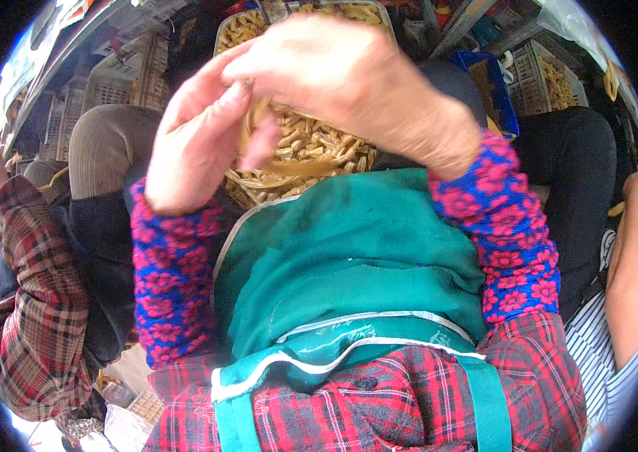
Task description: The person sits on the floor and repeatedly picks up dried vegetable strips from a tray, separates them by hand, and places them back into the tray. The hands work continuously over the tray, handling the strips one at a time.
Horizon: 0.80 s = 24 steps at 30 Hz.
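My left hand (200, 130) and my right hand (341, 79) meet above a container (388, 17) full of short yellowish-brown pieces (319, 141), perhaps a dried or pickled plant food. A long, pale brown strip (251, 121) hangs at the fingers of my left hand, which are bent around it. The right hand is blurred and reaches across from the right, its fingertips touching or close to the left hand. Whether it grips anything is hidden. A longer brown strip (302, 168) lies over the pieces near the green apron (353, 243).
Plastic crates (110, 85) stand at the upper left. A blue tray (488, 90) and a white crate (528, 79) with yellowish pieces are at the upper right. A person in a plaid sleeve (42, 282) sits at left; another person's bare arm (629, 271) is at right.
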Tool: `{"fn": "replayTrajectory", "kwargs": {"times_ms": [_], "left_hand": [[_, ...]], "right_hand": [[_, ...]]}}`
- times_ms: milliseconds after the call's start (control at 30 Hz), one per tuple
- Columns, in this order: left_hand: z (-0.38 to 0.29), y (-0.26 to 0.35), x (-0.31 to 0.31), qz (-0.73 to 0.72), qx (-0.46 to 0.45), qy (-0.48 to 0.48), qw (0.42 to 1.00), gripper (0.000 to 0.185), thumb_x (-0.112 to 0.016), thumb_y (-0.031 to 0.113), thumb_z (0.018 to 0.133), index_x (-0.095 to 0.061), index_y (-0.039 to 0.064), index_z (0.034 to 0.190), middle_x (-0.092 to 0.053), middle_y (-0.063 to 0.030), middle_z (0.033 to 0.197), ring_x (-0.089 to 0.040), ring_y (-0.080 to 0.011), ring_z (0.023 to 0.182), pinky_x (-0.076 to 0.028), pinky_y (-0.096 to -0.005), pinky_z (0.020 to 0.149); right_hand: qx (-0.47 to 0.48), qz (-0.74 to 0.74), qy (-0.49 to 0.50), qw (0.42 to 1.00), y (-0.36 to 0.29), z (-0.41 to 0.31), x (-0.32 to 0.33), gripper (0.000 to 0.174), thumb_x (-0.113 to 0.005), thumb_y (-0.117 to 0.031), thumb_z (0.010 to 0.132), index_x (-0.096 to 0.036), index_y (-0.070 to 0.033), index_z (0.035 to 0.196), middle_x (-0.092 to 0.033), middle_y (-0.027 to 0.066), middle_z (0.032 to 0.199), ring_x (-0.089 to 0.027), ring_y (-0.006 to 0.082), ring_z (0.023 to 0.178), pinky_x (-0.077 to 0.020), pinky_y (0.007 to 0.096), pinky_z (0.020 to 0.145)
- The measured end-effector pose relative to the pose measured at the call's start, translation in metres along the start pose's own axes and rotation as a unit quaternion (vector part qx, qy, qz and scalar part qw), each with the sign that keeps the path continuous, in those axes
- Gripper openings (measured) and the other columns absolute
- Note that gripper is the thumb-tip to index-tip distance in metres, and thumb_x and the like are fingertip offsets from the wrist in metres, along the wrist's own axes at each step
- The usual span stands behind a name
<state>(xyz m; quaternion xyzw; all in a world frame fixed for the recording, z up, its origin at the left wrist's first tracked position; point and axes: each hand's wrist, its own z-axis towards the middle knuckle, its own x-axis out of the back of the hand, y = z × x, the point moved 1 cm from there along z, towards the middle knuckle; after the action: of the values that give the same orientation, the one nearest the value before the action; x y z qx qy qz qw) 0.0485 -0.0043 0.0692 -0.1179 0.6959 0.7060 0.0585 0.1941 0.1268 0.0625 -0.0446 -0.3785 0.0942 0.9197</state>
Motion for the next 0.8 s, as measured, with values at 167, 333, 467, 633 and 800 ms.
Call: {"fn": "replayTrajectory", "kwargs": {"times_ms": [167,333,467,633,800], "left_hand": [[-0.028,0.056,0.019,0.292,0.108,-0.058,0.949,0.034,-0.05,0.021,0.105,-0.06,0.0,0.13,-0.061,-0.0003,0.075,-0.041,-0.001,0.056,-0.033,-0.0171,0.054],[0.005,0.044,0.051,0.52,-0.213,0.225,0.796,0.02,-0.063,0.01,0.098,-0.068,-0.002,0.114,-0.069,-0.005,0.092,-0.064,-0.0122,0.083,-0.051,-0.0251,0.074],[-0.033,-0.04,0.012,0.361,-0.088,0.17,0.913,0.014,-0.06,0.005,0.098,-0.066,0.001,0.111,-0.066,-0.0037,0.092,-0.062,-0.0086,0.083,-0.052,-0.0248,0.073],[-0.049,-0.085,0.011,0.073,0.051,0.199,0.976,0.028,-0.055,0.018,0.103,-0.059,0.002,0.125,-0.062,0.003,0.089,-0.052,-0.004,0.068,-0.042,-0.0195,0.059],[-0.063,-0.068,0.016,-0.165,0.016,0.203,0.965,0.015,-0.053,0.024,0.105,-0.059,0.01,0.105,-0.048,0.0061,0.077,-0.03,-0.003,0.055,-0.022,-0.0204,0.048]], "right_hand": [[-0.086,0.014,0.065,0.994,0.041,-0.016,0.052,0.017,-0.057,-0.01,0.098,-0.069,-0.005,0.11,-0.07,0.0119,0.097,-0.069,0.0267,0.088,-0.0548,0.0346,0.078],[-0.151,0.38,-0.088,0.908,-0.036,-0.036,-0.022,0.04,-0.059,-0.02,0.101,-0.057,-0.005,0.139,-0.068,0.0122,0.126,-0.066,0.0224,0.112,-0.0506,0.0348,0.098],[-0.283,0.427,-0.034,0.858,-0.033,-0.02,-0.043,0.048,-0.061,-0.023,0.094,-0.052,-0.013,0.141,-0.072,0.0151,0.101,-0.073,0.0313,0.088,-0.0585,0.0384,0.078],[-0.148,0.181,-0.135,0.963,-0.064,-0.041,-0.066,0.043,-0.055,-0.01,0.094,-0.045,-0.004,0.135,-0.069,0.0207,0.09,-0.071,0.0378,0.08,-0.058,0.0433,0.066],[-0.398,0.397,-0.082,0.823,-0.068,-0.027,-0.039,0.025,-0.067,-0.015,0.097,-0.064,0.0,0.117,-0.072,0.0064,0.089,-0.069,0.0083,0.075,-0.0563,0.0232,0.065]]}}
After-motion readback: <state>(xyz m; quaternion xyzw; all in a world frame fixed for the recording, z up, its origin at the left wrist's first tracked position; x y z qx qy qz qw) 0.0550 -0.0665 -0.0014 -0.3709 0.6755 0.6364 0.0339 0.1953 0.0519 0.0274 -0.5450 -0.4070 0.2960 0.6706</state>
